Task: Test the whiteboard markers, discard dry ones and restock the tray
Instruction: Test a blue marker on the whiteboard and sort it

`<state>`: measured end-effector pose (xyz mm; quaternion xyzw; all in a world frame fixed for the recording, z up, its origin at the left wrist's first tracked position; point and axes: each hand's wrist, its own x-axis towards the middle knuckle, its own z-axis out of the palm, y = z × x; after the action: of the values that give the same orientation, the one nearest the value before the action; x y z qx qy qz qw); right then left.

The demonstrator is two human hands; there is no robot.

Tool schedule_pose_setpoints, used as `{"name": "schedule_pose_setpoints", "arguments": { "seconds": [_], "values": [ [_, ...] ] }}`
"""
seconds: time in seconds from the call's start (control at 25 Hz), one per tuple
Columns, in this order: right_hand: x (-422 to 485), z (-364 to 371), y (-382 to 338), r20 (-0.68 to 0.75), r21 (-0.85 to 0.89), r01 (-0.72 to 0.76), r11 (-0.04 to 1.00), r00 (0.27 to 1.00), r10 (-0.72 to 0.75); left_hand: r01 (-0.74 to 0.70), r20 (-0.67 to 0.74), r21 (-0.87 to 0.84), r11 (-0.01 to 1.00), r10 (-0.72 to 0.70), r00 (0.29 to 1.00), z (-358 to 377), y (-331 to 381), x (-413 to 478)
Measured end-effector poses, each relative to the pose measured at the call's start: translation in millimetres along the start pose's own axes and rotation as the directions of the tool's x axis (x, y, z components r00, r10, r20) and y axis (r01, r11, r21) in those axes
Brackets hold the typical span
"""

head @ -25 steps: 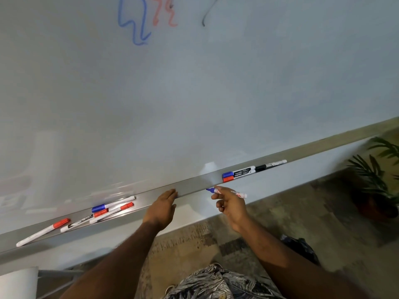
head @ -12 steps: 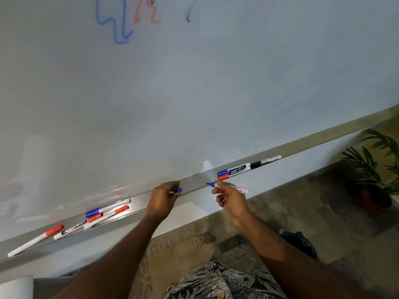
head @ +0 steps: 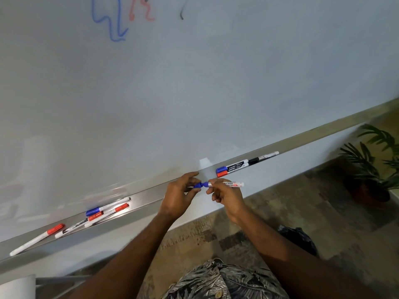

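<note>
My right hand grips a white marker with a blue tip, held level just in front of the metal tray. My left hand pinches its blue cap, which touches the marker's tip. On the tray to the right lie a blue-capped marker, a red-capped marker and a black-capped marker. To the left lies a cluster of several red and blue markers, and a lone red-capped marker further left. The whiteboard carries blue, red and black test scribbles at the top.
A potted plant stands on the floor at the right. A dark bag lies on the patterned carpet below my right arm. A white object shows at the bottom left corner.
My left hand picked the blue cap off the tray and moved right to meet the marker in my right hand. Cap and tip now touch.
</note>
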<state>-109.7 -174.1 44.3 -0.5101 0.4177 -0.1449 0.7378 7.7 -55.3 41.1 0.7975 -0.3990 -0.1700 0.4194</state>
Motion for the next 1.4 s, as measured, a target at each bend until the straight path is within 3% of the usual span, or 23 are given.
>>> {"name": "schedule_pose_setpoints", "arguments": {
  "seconds": [0.28, 0.64, 1.16, 1.32, 1.4],
  "values": [
    [-2, -3, 1, -0.072, 0.128, -0.015, 0.992, 0.997, 0.024, -0.081, 0.014, -0.038, 0.996, 0.081, 0.997, 3, 18, 0],
    [-4, -5, -3, -0.051, 0.181, 0.053, 0.982, 0.998, -0.044, -0.013, -0.07, -0.246, 0.969, -0.004, 0.998, 11, 33, 1],
    [-2, -35, -2, -0.092, 0.217, 0.051, 0.975, 0.995, -0.032, -0.02, -0.012, -0.222, 0.975, 0.018, 1.0, 35, 53, 20],
    [-3, -59, -7, -0.092, 0.181, 0.033, 0.983, 0.996, -0.017, -0.036, 0.088, -0.221, 0.975, 0.057, 0.995, 50, 58, 30],
    [-7, -70, -5, -0.182, 0.01, 0.043, 0.999, 0.982, -0.041, -0.01, 0.14, -0.239, 0.971, 0.045, 0.989, 59, 57, 33]
  ]
}}
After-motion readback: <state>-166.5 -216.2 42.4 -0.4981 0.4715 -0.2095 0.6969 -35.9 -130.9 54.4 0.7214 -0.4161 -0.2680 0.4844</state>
